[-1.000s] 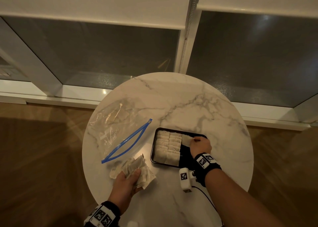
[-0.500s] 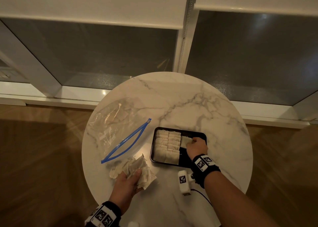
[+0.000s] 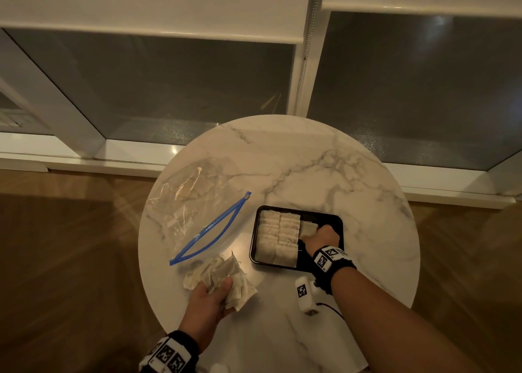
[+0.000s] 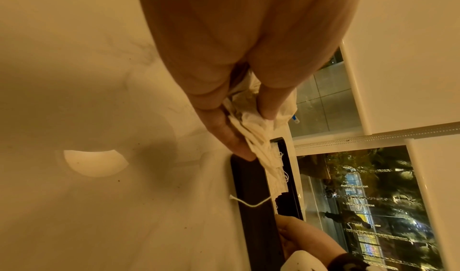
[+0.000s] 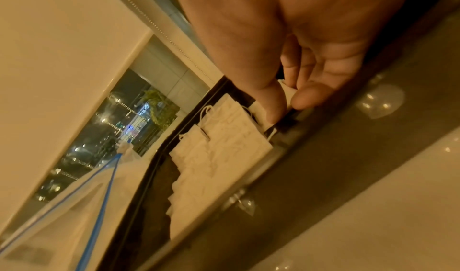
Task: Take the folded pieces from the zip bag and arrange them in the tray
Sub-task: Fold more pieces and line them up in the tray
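Observation:
A black tray (image 3: 336, 220) sits on the round marble table, with two columns of folded pale pieces (image 3: 278, 237) filling its left part. My right hand (image 3: 320, 235) is inside the tray, thumb and fingers pinching one folded piece (image 3: 306, 228) at the head of a third column; the right wrist view shows that piece (image 5: 286, 94) between thumb and fingertips beside the packed rows (image 5: 224, 147). My left hand (image 3: 210, 293) grips a loose bunch of folded pieces (image 3: 223, 273) on the table, seen as a bunch (image 4: 251, 125) between thumb and fingers. The clear zip bag (image 3: 197, 211) lies open at the left.
The marble table (image 3: 310, 160) is small and round, with its edge close on every side. A white sensor block (image 3: 305, 295) with a cable hangs by my right wrist. Window frames and a wooden floor surround the table.
My right hand has shifted slightly toward me within the tray, still on the same piece. The left hand and its bunch have stayed put.

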